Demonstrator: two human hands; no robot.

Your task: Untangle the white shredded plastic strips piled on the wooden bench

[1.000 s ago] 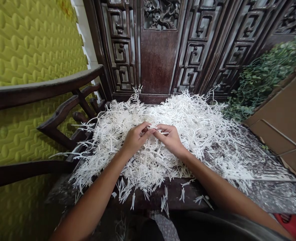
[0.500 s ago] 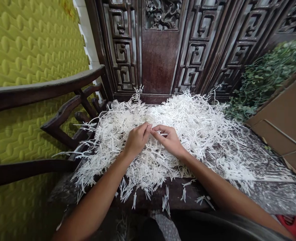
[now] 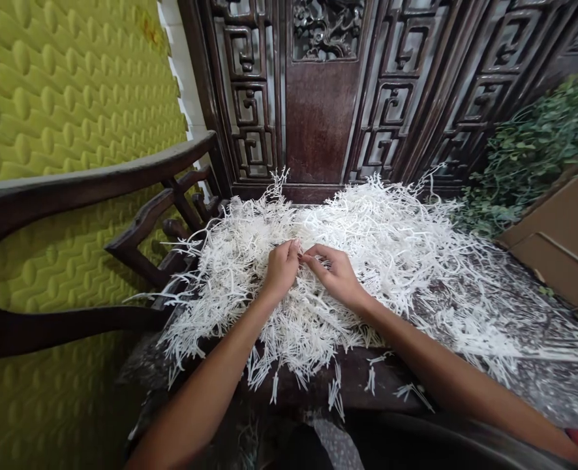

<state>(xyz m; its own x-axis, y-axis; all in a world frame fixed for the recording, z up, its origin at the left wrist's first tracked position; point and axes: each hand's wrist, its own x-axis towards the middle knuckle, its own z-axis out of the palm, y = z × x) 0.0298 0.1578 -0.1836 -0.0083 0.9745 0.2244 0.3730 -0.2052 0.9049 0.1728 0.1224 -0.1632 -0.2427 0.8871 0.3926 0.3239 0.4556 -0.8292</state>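
My left hand point(image 3: 282, 269) and my right hand point(image 3: 335, 274) rest close together on a large heap of thin, branching white sprigs point(image 3: 391, 222). The material looks like plastic or paper, but I cannot tell which. The fingertips of both hands nearly meet above the middle of the heap. Each hand appears pinched on white strands, and the fingers partly hide them. The heap lies on a dark wooden seat point(image 3: 367, 382), with loose sprigs fallen along its front edge.
A dark wooden chair arm point(image 3: 74, 175) runs along the left, before a green padded wall point(image 3: 49, 111). A carved lattice screen point(image 3: 318, 111) stands behind. A leafy plant point(image 3: 528, 153) and brown cardboard point(image 3: 563, 251) lie to the right. White specks dust the dark surface.
The whole view has shifted right as my head turned. My hands stay together in the heap, with the left fingers curled closer over the strands.
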